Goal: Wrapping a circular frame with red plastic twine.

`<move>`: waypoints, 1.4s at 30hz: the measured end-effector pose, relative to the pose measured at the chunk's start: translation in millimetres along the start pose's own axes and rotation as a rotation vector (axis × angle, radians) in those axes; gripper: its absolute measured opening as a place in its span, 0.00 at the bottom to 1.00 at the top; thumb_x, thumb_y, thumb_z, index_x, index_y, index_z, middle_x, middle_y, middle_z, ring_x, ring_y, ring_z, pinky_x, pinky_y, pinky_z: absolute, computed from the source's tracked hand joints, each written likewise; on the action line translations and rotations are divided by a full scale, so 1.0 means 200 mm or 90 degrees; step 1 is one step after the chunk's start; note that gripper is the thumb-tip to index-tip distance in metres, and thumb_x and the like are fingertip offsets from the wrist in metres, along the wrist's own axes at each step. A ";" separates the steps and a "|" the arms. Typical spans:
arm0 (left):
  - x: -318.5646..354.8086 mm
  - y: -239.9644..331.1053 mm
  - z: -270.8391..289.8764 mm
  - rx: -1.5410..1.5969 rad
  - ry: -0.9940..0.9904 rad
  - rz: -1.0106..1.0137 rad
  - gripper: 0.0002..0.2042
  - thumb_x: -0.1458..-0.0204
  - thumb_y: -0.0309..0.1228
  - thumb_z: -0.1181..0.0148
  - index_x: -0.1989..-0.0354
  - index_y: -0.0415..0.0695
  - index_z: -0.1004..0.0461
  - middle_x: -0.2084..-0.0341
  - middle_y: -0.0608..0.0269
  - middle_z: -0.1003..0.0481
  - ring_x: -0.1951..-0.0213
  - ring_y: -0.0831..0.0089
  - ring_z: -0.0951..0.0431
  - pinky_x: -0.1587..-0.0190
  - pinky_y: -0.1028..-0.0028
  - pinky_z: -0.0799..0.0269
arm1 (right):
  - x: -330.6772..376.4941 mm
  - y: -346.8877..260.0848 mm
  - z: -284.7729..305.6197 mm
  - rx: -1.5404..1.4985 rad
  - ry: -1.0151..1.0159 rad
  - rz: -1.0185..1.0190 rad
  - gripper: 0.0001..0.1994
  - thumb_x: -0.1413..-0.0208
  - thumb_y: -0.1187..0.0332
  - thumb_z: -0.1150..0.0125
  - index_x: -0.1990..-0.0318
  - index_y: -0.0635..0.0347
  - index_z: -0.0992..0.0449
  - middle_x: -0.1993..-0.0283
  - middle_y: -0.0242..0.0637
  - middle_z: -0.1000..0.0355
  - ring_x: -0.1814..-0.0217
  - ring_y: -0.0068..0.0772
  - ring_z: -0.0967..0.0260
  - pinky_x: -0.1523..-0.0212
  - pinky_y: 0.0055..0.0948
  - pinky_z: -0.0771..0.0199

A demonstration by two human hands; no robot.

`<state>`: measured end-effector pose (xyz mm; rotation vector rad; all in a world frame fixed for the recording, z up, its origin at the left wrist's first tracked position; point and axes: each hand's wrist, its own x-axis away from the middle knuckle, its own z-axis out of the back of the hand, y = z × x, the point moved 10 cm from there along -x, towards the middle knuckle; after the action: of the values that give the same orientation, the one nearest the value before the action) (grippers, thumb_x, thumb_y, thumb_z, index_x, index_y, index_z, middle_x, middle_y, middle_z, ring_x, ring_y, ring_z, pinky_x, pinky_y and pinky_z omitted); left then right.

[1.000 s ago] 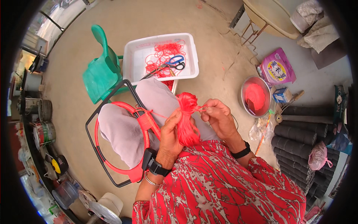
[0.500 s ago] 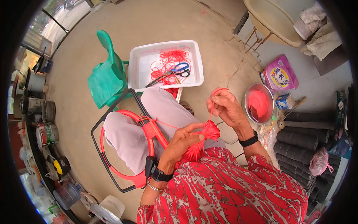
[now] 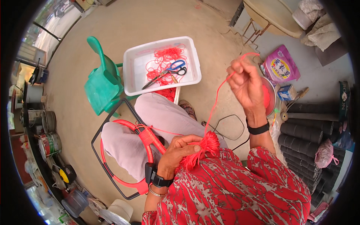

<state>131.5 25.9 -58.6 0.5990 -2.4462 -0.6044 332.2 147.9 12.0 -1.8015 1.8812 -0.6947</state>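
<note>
1. On my feed, the left hand (image 3: 182, 152) is low in front of the shirt (image 3: 232, 183), its fingers (image 3: 192, 149) grasping the bundle of red cord (image 3: 209, 144) around its gathered middle.
2. That bundle sits at the shirt's upper edge, just beside the person's lap, its looped end fanned out past the thumb.
3. I have the right hand (image 3: 245, 82) raised well apart from the left, fingers (image 3: 240, 67) pinching a red strand (image 3: 215, 107) near its free end, which juts beyond them.
4. The strand runs from the bundle up to the right hand in a slight curve.
5. I can follow another red cord (image 3: 167, 132) from the wrapped part of a red ring (image 3: 148, 138) across the trousers (image 3: 157, 110) to the left hand.
6. The ring lies against a black frame (image 3: 98, 137) beside the knees.
7. Ahead of the knees I see a white tray (image 3: 127, 71) holding loose red cord (image 3: 168, 53) and scissors (image 3: 165, 73) with a blue-and-black handle.
8. A green chair (image 3: 103, 90) stands left of the tray; a metal bowl (image 3: 275, 98), partly hidden behind the right hand, is on the right.
</note>
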 end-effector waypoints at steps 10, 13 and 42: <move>0.01 -0.03 0.27 0.268 0.243 -0.161 0.15 0.42 0.34 0.46 0.53 0.34 0.30 0.76 0.64 0.28 0.77 0.74 0.28 0.73 0.73 0.28 | -0.35 -0.04 -0.10 0.057 -0.060 0.088 0.03 0.38 0.70 0.53 0.63 0.56 0.36 0.67 0.37 0.30 0.69 0.27 0.32 0.73 0.25 0.34; 0.02 0.02 0.23 0.167 0.243 -0.192 0.17 0.43 0.35 0.45 0.51 0.35 0.31 0.77 0.63 0.29 0.77 0.72 0.28 0.73 0.73 0.28 | -0.49 -0.01 -0.08 0.171 -0.038 0.124 0.03 0.38 0.71 0.53 0.62 0.58 0.35 0.67 0.38 0.29 0.70 0.26 0.31 0.72 0.24 0.31; 0.08 0.26 0.20 -0.052 0.312 -0.404 0.27 0.42 0.23 0.46 0.34 0.37 0.47 0.49 0.59 0.29 0.51 0.77 0.28 0.48 0.75 0.30 | 0.27 0.74 -0.19 0.514 -0.162 -0.238 0.25 0.37 0.50 0.50 0.51 0.68 0.27 0.56 0.34 0.28 0.53 0.22 0.34 0.51 0.27 0.33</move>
<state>81.2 71.1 -53.6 1.3317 -1.7487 -0.6896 189.5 99.2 -50.5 -1.5806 0.8909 -1.0919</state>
